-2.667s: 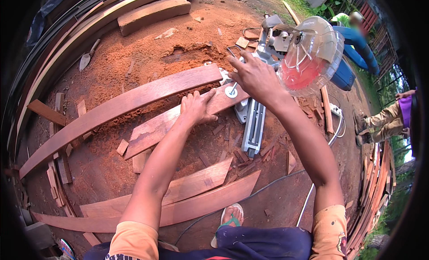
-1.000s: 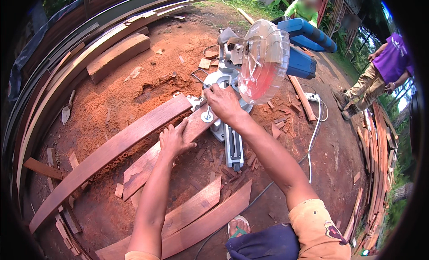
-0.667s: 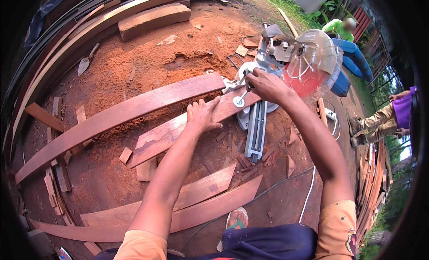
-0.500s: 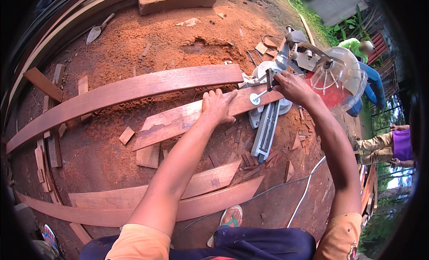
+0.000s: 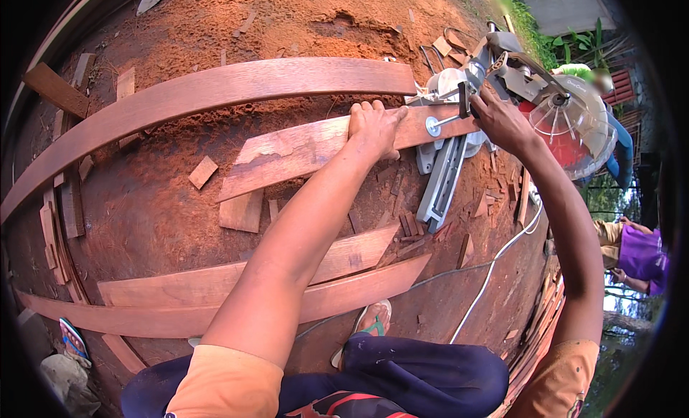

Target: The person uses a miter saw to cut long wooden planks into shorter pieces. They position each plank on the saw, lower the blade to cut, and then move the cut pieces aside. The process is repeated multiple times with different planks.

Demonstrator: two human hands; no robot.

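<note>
My left hand (image 5: 375, 131) grips a reddish wooden board (image 5: 287, 146), its fingers over the far edge and the thumb stretched along the top. The board's slanted left end rests near an offcut; its right end lies on the base of a miter saw (image 5: 443, 192). A clamp (image 5: 464, 100) with a black frame and a round pale pad (image 5: 433, 126) stands over the board. My right hand (image 5: 501, 120) is closed at the clamp's handle end, its fingers partly hidden. Just beyond, the red blade shows behind a clear round guard (image 5: 578, 123).
Behind lies a long curved plank (image 5: 215, 87). Two more planks (image 5: 344, 292) lie near my sandalled foot (image 5: 373, 321). A white cable (image 5: 491, 267) runs along the right. Offcuts and orange sawdust cover the ground. A person in purple (image 5: 641, 256) stands at far right.
The view has shifted, so the ground and planks sit higher and the saw farther right. Both hands stay at the board and the clamp.
</note>
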